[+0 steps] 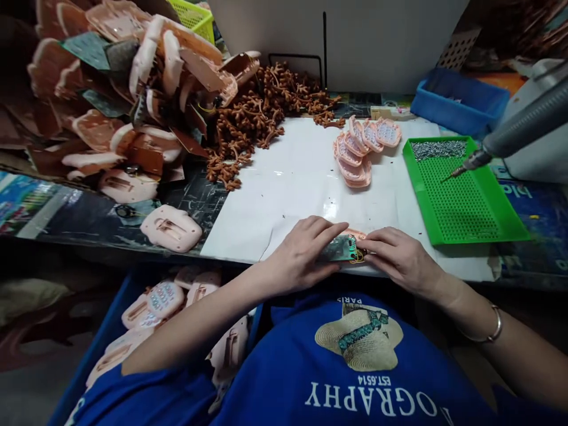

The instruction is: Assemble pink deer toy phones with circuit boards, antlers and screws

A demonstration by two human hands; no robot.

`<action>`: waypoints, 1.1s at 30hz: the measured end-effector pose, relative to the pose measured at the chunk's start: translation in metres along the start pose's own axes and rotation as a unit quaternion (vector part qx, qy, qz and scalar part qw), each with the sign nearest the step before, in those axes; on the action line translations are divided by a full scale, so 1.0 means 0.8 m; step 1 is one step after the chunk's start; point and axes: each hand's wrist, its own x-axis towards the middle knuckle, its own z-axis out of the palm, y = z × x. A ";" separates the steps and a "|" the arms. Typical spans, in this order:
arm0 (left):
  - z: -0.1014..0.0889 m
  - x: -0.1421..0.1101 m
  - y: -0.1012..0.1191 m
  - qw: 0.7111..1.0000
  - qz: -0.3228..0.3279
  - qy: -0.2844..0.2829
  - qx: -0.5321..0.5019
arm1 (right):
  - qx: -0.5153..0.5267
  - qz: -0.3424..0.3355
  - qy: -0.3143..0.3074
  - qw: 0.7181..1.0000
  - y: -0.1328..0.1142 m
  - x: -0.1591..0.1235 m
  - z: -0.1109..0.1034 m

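At the front edge of the white work sheet, my left hand [307, 253] is curled around a green circuit board [339, 249], thumb on the near side and fingers on the far side. Yellow wires [358, 256] and a small dark part show at the board's right end. A strip of pink plastic shell [356, 234] shows behind it. My right hand [402, 259] pinches at that wired end; its fingertips cover what they grip. Farther back on the sheet lies a fanned row of pink shell pieces with pale keypads [355, 154].
Pink housings with boards [128, 136] are heaped at left, beside brown plastic pieces [252, 112]. A green perforated tray [465, 195] holds screws at right, with an electric screwdriver [501, 142] hanging above. A blue bin [459, 103] stands behind. Finished-looking housings [164, 299] fill a crate below left.
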 end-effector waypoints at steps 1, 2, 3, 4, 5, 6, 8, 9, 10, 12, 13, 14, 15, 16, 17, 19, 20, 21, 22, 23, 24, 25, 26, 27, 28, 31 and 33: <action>-0.001 -0.002 0.000 1.000 -0.004 0.002 0.008 | 0.003 -0.003 -0.003 1.000 0.001 0.002 0.000; -0.001 -0.004 0.000 1.000 -0.007 0.007 0.010 | 0.008 -0.003 -0.007 1.000 0.002 0.004 0.000; -0.001 -0.005 0.000 1.000 -0.007 0.011 0.005 | 0.013 -0.002 -0.010 1.000 0.002 0.005 -0.001; -0.001 -0.006 0.000 1.000 -0.007 0.016 -0.007 | 0.017 0.002 -0.012 1.000 0.003 0.005 -0.001; 0.000 -0.006 0.000 0.999 -0.009 0.020 -0.025 | 0.019 0.008 -0.015 1.000 0.003 0.006 -0.001; 0.001 -0.007 0.000 0.999 -0.012 0.023 -0.045 | 0.018 0.017 -0.020 0.999 0.003 0.006 0.000; 0.001 -0.006 -0.001 0.996 -0.025 0.027 -0.083 | 0.012 0.035 -0.028 0.999 0.002 0.007 0.001; 0.002 -0.006 -0.001 0.994 -0.034 0.030 -0.098 | 0.010 0.042 -0.029 0.999 0.001 0.007 0.001; 0.002 -0.006 0.000 0.992 -0.042 0.034 -0.112 | 0.008 0.046 -0.028 0.998 0.000 0.008 0.002; 0.001 -0.004 0.000 0.987 -0.059 0.045 -0.143 | 0.002 0.044 -0.018 0.999 -0.003 0.009 0.002; 0.001 -0.004 0.000 0.984 -0.068 0.053 -0.157 | -0.005 0.040 -0.009 0.999 -0.004 0.009 0.001; 0.001 -0.004 -0.001 0.981 -0.077 0.064 -0.168 | -0.014 0.038 -0.001 0.999 -0.005 0.009 0.000; 0.000 -0.004 -0.001 0.979 -0.085 0.077 -0.171 | -0.024 0.040 0.008 0.999 -0.006 0.008 -0.001; 0.000 -0.004 -0.002 0.977 -0.094 0.091 -0.168 | -0.036 0.047 0.014 0.998 -0.007 0.008 -0.002; 0.000 -0.005 -0.003 0.977 -0.100 0.103 -0.159 | -0.046 0.057 0.019 0.997 -0.008 0.007 -0.004; 0.001 -0.007 -0.005 0.977 -0.104 0.124 -0.142 | -0.064 0.080 0.022 0.995 -0.009 0.006 -0.006; 0.001 -0.007 -0.006 0.976 -0.104 0.131 -0.137 | -0.072 0.087 0.022 0.993 -0.010 0.006 -0.007; 0.002 -0.008 -0.007 0.976 -0.103 0.136 -0.133 | -0.081 0.091 0.022 0.992 -0.011 0.006 -0.006; 0.003 -0.009 -0.008 0.976 -0.103 0.142 -0.129 | -0.088 0.091 0.021 0.992 -0.011 0.006 -0.005; 0.004 -0.009 -0.008 0.976 -0.104 0.148 -0.122 | -0.095 0.088 0.021 0.991 -0.012 0.006 -0.004; 0.005 -0.010 -0.008 0.976 -0.106 0.156 -0.114 | -0.102 0.085 0.021 0.991 -0.012 0.007 -0.003; 0.005 -0.010 -0.008 0.975 -0.107 0.164 -0.106 | -0.109 0.083 0.021 0.990 -0.012 0.007 -0.002; 0.006 -0.011 -0.008 0.974 -0.108 0.173 -0.100 | -0.114 0.083 0.024 0.990 -0.012 0.008 -0.001; 0.007 -0.012 -0.008 0.973 -0.108 0.180 -0.095 | -0.117 0.087 0.027 0.989 -0.011 0.008 -0.001; 0.007 -0.012 -0.008 0.972 -0.109 0.187 -0.094 | -0.117 0.093 0.031 0.988 -0.011 0.009 -0.001; 0.008 -0.014 -0.008 0.968 -0.118 0.198 -0.102 | -0.091 0.115 0.046 0.988 -0.009 0.012 -0.004; 0.007 -0.014 -0.007 0.965 -0.126 0.200 -0.113 | -0.035 0.140 0.058 0.988 -0.010 0.015 -0.006</action>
